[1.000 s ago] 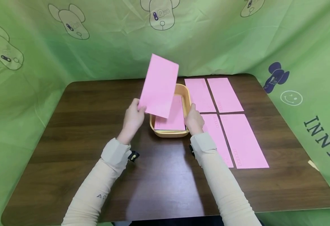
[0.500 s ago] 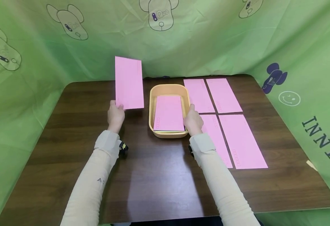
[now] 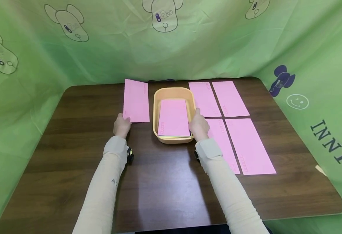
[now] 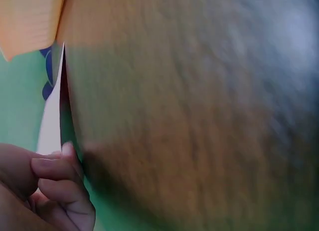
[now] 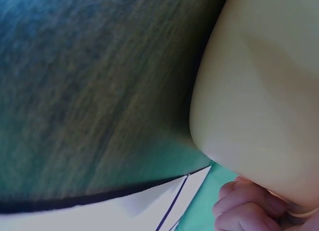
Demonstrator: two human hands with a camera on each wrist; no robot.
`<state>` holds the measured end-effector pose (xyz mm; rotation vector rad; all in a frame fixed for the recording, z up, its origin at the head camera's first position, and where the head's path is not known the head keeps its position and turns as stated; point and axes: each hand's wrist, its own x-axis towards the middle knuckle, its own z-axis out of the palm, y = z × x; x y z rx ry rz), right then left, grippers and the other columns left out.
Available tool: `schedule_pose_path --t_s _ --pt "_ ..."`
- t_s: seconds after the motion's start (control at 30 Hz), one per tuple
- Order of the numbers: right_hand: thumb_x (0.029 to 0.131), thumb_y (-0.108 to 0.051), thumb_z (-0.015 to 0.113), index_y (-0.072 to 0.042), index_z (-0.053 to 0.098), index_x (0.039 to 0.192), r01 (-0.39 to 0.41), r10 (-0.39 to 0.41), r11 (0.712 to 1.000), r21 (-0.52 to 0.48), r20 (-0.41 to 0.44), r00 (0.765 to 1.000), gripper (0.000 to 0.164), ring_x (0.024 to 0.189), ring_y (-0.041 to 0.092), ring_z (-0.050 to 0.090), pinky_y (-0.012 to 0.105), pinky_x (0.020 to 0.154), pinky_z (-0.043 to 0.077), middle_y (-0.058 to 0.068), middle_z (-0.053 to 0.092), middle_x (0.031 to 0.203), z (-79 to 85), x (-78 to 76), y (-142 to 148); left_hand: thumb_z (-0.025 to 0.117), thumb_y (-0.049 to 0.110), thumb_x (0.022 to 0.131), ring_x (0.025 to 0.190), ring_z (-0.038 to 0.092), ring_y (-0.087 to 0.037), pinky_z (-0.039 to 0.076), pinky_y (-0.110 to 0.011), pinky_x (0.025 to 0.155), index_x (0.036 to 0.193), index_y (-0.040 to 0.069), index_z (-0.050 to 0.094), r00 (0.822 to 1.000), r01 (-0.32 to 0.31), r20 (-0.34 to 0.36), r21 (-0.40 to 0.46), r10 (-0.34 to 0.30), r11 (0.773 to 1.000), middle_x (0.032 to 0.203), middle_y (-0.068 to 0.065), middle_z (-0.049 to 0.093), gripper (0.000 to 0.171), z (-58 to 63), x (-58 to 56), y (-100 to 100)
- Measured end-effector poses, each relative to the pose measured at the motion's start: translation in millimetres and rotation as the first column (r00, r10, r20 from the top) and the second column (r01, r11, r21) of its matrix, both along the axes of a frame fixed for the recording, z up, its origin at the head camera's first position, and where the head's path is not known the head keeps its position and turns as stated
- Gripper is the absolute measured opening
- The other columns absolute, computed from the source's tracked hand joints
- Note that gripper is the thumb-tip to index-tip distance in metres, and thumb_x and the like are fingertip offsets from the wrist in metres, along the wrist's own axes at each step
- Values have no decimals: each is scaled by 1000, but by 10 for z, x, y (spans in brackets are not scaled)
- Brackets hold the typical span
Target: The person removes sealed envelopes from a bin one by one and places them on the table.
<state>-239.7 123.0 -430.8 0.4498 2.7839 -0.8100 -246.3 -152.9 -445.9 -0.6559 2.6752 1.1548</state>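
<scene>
So the pink envelope (image 3: 136,103) is just ahead of the left hand (image 3: 122,126), which has its near-left corner pinched between thumb and fingers. A second ago it was right over the tray; now it's off to the tray's left and down much lower, tilted, near the tabletop (image 3: 162,185) (can't tell from here whether any edge touches). I'd read that as the taking-out part done and the laying-down part unfinished. The tray (image 3: 173,140) sits to the left hand's right, with a stack (image 3: 174,117) inside, pink on top and other colours peeking out at the near edge. The right hand (image 3: 199,125) hasn't budged, fingers curled onto the tray's right rim. Around it, ahead and to its right, four more pink envelopes (image 3: 251,146) lie flat in two rows of two. Green cloth (image 3: 118,48) hangs beyond both hands.
</scene>
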Motion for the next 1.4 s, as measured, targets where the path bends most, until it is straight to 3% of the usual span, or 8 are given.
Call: schedule_pose_path --t_s 0.23,0.4,1.4 --pt "92 -7 45 -13 26 142 -3 3 1000 -2 -6 1000 53 100 41 61 50 81 49 23 61 116 -13 2 7 49 45 96 120 54 -42 44 -53 97 141 -1 27 1000 -4 9 -91 5 996 134 -28 52 68 -28 -30 95" --pt "92 -6 45 -12 28 140 -5 5 1000 1 -12 1000 51 98 40 62 49 79 49 23 61 114 -14 1 6 59 43 91 116 54 -45 46 -54 94 136 -2 30 1000 0 -5 -164 -1 986 130 -31 48 70 -58 -28 167" --pt "92 -7 45 -10 31 134 -3 4 1000 4 -18 1000 45 101 40 62 50 82 49 22 61 115 -21 -8 15 59 45 91 103 58 -43 48 -52 90 136 0 32 999 34 18 -231 -30 972 129 -30 42 69 -94 -30 261"
